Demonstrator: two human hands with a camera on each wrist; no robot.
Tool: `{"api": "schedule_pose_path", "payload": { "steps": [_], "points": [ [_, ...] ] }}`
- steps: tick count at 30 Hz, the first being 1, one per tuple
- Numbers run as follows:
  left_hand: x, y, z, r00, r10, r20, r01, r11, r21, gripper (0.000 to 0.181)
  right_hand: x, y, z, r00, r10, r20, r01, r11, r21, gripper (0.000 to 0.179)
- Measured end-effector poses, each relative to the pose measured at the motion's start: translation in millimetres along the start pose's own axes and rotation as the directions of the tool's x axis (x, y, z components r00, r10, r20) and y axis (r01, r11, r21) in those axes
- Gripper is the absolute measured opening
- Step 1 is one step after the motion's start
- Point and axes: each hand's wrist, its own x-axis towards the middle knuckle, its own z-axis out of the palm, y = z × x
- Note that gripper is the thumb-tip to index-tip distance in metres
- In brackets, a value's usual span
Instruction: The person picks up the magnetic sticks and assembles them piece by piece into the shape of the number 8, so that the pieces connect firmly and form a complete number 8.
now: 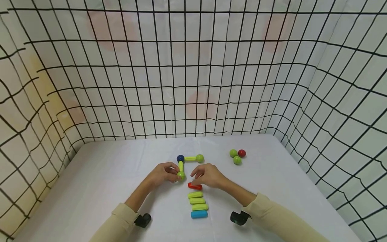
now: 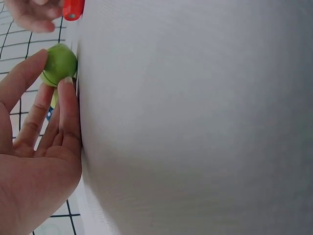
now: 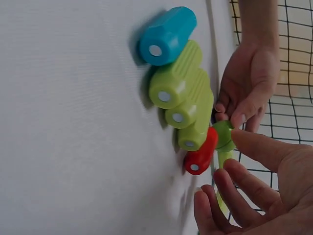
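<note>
My left hand pinches a green ball between thumb and fingers, seen close up in the left wrist view. A yellow-green magnetic rod joins that ball to a dark blue ball. From the blue ball another yellow-green rod runs right to a second green ball. Over a short red rod hovers my right hand, its fingers loosely spread. In the right wrist view those fingers are not closed round the red rod, which lies on the table; whether they touch it is unclear.
Below the red rod lie several yellow-green rods in a column, with a thicker blue rod nearest me. Farther back to the right sit two loose green balls and a red ball. Black grid netting surrounds the white table.
</note>
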Motion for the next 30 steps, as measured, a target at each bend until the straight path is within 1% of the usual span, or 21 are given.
{"api": "schedule_pose_path", "payload": {
  "steps": [5,11,20,30],
  "points": [
    [2.5,-0.1,0.3,1.000,-0.007,0.004,0.007,1.000,0.000,0.030,-6.3,6.2,2.4,1.000,-0.003,0.022,0.003,1.000,0.010,0.025],
    [3.1,-1.5,0.1,1.000,-0.010,-0.003,0.010,1.000,-0.004,0.029,-10.1,8.7,4.1,0.999,-0.041,0.025,0.040,0.999,0.028,0.023],
    [2.2,-2.4,0.1,1.000,-0.008,-0.007,0.008,1.000,0.008,0.030,-12.8,11.3,10.8,0.996,-0.085,0.009,0.085,0.996,-0.040,0.019],
    [1.5,-0.8,0.8,1.000,-0.009,-0.009,0.009,1.000,0.010,0.029,-13.3,12.5,11.8,0.995,-0.100,0.000,0.100,0.994,-0.037,0.019]
  ]
}}
